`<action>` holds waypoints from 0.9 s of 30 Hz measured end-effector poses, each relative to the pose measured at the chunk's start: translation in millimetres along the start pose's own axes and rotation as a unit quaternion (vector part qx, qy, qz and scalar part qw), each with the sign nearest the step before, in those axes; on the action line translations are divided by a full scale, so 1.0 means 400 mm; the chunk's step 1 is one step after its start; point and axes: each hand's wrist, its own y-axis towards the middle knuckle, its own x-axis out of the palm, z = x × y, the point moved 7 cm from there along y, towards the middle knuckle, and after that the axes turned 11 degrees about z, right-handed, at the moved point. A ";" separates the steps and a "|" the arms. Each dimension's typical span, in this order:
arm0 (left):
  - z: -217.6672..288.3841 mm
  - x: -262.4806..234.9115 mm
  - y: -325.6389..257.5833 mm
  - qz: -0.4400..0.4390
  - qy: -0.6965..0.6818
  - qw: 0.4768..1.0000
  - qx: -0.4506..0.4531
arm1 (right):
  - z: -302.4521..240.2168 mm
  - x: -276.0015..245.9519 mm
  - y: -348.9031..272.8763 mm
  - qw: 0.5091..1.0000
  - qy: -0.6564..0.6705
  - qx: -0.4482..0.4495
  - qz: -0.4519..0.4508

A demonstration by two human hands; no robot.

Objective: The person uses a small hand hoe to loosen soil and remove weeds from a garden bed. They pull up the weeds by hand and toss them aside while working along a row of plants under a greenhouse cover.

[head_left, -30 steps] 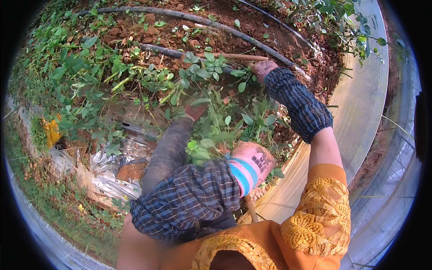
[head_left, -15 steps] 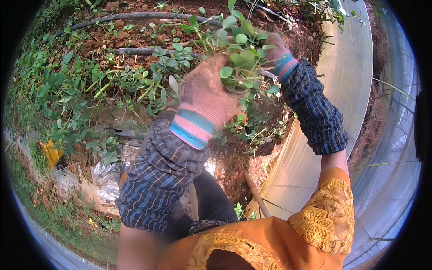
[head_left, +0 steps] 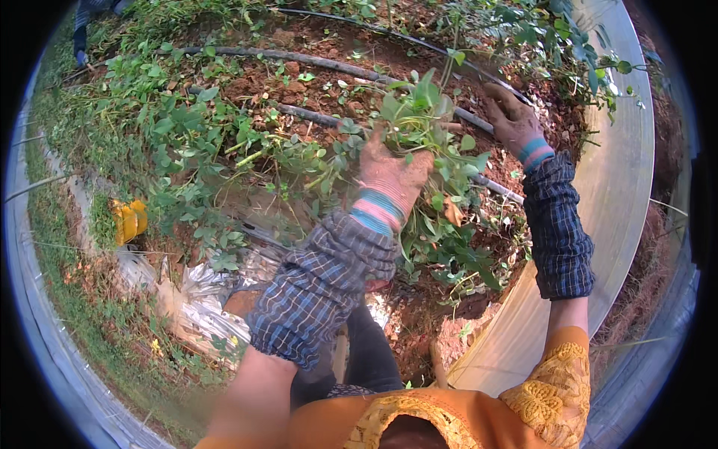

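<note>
My left hand (head_left: 395, 170), in a soil-stained pink knit glove with a blue-striped cuff, is closed round a bunch of leafy green weeds (head_left: 419, 112). Leaves and thin stems stick out above and to the right of the fist, partly covering the fingers. To the right of the bunch, my right hand (head_left: 514, 123), in a matching glove, hovers over reddish soil beside a thin black hose (head_left: 486, 75). Its thumb and fingers are curved and apart, with nothing visible between them. Checked sleeve covers are on both forearms.
Thicker black irrigation pipes (head_left: 299, 56) cross the soil bed, with low green plants (head_left: 187, 142) at left. A pale plastic sheet or board (head_left: 617, 150) edges the bed at right. A yellow object (head_left: 129, 221) lies at left. Another person's blue sleeve (head_left: 81, 36) shows at the far left.
My right hand has come away from the weeds and moved right, its fingers opening. My left hand keeps the bunch. The view has shifted, showing more of the far bed.
</note>
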 end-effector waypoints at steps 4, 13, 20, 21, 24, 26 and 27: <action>-0.028 -0.007 0.008 0.002 0.550 0.809 0.205 | 0.105 0.202 -0.055 0.924 -0.288 -0.027 -0.250; -0.076 -0.038 0.045 -0.008 0.717 0.667 0.205 | 0.148 0.121 -0.156 0.872 -0.399 -0.040 -0.282; 0.112 -0.050 -0.088 0.162 0.319 0.910 0.208 | 0.090 0.010 -0.168 0.886 -0.361 0.031 -0.290; 0.165 -0.075 -0.128 0.204 0.255 0.923 0.204 | 0.118 -0.039 -0.244 0.926 -0.254 0.084 -0.267; 0.349 -0.164 -0.281 0.288 0.122 0.922 0.230 | 0.214 -0.167 -0.508 0.919 0.165 0.294 -0.205; 0.490 -0.225 -0.400 0.209 0.065 0.932 0.287 | 0.256 -0.217 -0.696 0.888 0.276 0.353 -0.105; 0.554 -0.267 -0.475 0.118 0.010 0.937 0.328 | 0.260 -0.217 -0.797 0.839 0.376 0.388 -0.066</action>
